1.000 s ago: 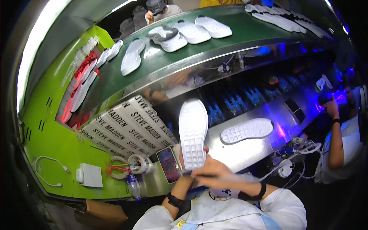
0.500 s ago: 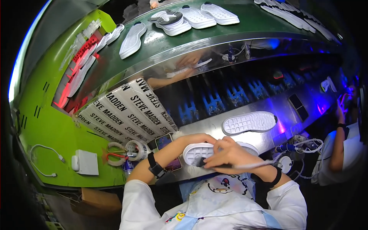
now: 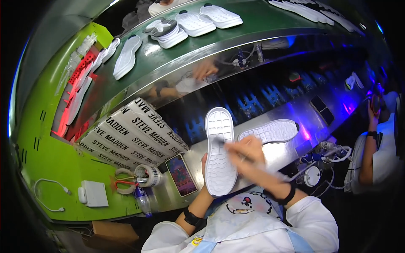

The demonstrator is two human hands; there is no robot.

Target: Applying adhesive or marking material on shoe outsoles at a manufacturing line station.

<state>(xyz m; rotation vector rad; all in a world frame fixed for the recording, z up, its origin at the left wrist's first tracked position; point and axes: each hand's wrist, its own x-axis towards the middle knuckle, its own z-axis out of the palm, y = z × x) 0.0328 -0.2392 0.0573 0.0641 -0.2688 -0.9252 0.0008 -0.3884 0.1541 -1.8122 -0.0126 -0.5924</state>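
My left hand (image 3: 204,163), mostly hidden behind a white shoe sole (image 3: 220,170), grips its left side and holds it lengthwise away from me, the gridded and wavy face turned up. Closed around the thin handle of a brush, my right hand (image 3: 248,154) is over the sole's right edge. The brush's dark tip (image 3: 217,141) meets the gridded part; motion blurs it. Just beyond my right hand a second white sole (image 3: 272,131) lies on the metal ledge (image 3: 291,155). A phone (image 3: 182,175) with a lit screen is left of the held sole.
A printed white box (image 3: 135,130) stands left, near tape rolls (image 3: 147,175), a bottle (image 3: 142,200) and a white charger (image 3: 93,193) on the green table (image 3: 38,156). Soles (image 3: 195,23) line the green belt (image 3: 147,55). Cables (image 3: 337,152) and a co-worker's arm (image 3: 366,156) are right.
The held sole has turned from lying crosswise to pointing away from me. My left arm has drawn back, with its hand now behind the sole. The brush has moved up and slightly left.
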